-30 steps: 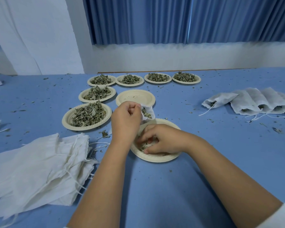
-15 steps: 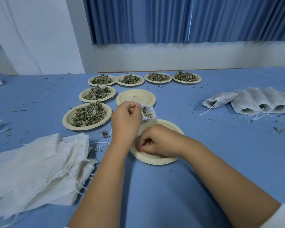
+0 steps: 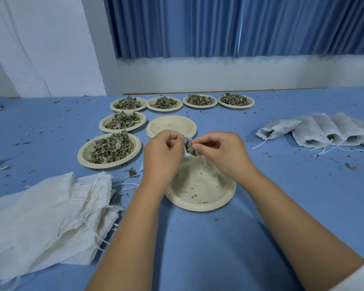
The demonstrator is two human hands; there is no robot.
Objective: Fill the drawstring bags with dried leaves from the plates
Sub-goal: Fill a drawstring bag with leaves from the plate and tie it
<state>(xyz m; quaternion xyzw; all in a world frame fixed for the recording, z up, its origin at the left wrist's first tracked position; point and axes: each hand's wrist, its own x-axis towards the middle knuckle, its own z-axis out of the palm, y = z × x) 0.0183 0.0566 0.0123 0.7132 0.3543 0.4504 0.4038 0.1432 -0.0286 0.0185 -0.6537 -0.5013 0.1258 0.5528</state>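
Hands meet above the near plate [image 3: 200, 198], which holds only crumbs: the left hand [image 3: 163, 153] and right hand [image 3: 221, 152] each pinch the rim of a small drawstring bag [image 3: 189, 148] stuffed with dried leaves. Full plates [image 3: 109, 151] sit at ten o'clock, empty bags [image 3: 44, 215] at eight, filled bags [image 3: 324, 131] at two on the desk [image 3: 303, 185].
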